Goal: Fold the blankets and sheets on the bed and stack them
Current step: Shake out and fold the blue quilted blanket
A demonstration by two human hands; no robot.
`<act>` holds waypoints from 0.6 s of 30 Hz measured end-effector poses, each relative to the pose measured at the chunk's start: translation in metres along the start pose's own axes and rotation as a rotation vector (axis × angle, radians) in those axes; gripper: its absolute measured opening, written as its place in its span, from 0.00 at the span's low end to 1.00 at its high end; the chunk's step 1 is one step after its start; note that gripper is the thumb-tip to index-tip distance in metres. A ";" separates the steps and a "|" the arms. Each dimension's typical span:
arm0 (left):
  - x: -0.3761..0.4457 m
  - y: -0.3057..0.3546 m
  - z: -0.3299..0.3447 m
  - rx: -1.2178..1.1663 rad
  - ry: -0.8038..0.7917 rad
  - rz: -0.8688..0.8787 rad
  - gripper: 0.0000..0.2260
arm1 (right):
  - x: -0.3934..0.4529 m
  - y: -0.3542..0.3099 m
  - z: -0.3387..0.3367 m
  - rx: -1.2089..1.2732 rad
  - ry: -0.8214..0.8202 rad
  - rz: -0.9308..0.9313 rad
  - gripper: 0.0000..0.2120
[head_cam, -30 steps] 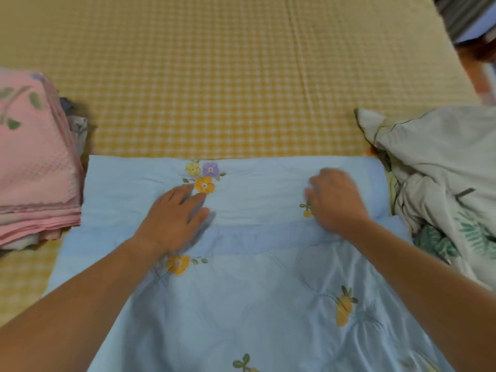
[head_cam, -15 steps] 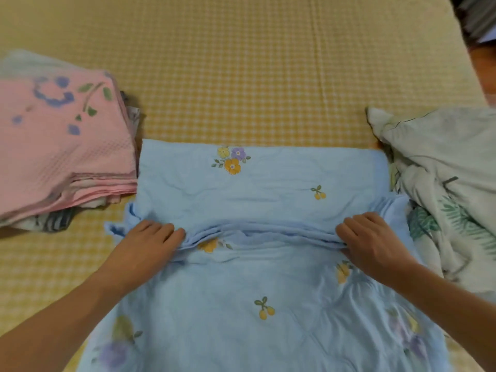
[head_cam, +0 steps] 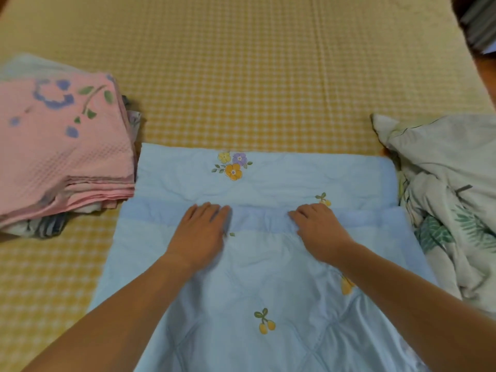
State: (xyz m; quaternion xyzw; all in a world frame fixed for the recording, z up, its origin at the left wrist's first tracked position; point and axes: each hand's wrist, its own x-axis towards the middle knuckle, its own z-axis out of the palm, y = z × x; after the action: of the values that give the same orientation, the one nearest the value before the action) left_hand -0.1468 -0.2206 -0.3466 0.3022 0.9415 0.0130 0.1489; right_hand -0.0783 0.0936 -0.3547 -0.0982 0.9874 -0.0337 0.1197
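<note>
Blue quilt (head_cam: 268, 291) on bed, left hand (head_cam: 200, 234) flat, right hand (head_cam: 318, 232) curled, both pressing its folded band, gripping nothing

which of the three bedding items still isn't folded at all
The leaf-print sheet at right, lying crumpled; the pink blanket is folded and the blue quilt is partly folded.

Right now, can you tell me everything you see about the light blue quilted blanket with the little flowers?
The light blue quilted blanket looks soft and padded, with stitched curves, small yellow fruit sprigs and a yellow, purple and orange flower cluster. It lies partly folded on the yellow checked bed sheet, a darker blue border band running across the fold. The left hand and right hand press flat on that band. A folded pink blanket stack sits at its left; a crumpled leaf-print sheet touches its right.
</note>
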 end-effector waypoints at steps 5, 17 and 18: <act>0.022 -0.021 0.001 -0.073 0.040 0.004 0.16 | -0.003 0.025 -0.010 0.068 -0.031 0.128 0.19; 0.014 -0.024 -0.001 -0.005 0.062 0.102 0.11 | -0.004 0.025 -0.012 0.254 0.083 0.161 0.09; 0.018 -0.025 0.000 -0.033 0.030 0.058 0.07 | -0.003 0.027 -0.013 0.274 0.091 0.202 0.09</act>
State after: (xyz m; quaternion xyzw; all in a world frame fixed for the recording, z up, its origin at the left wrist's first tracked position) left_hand -0.1746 -0.2306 -0.3539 0.3265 0.9341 0.0375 0.1392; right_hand -0.0836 0.1213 -0.3439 0.0202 0.9828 -0.1602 0.0899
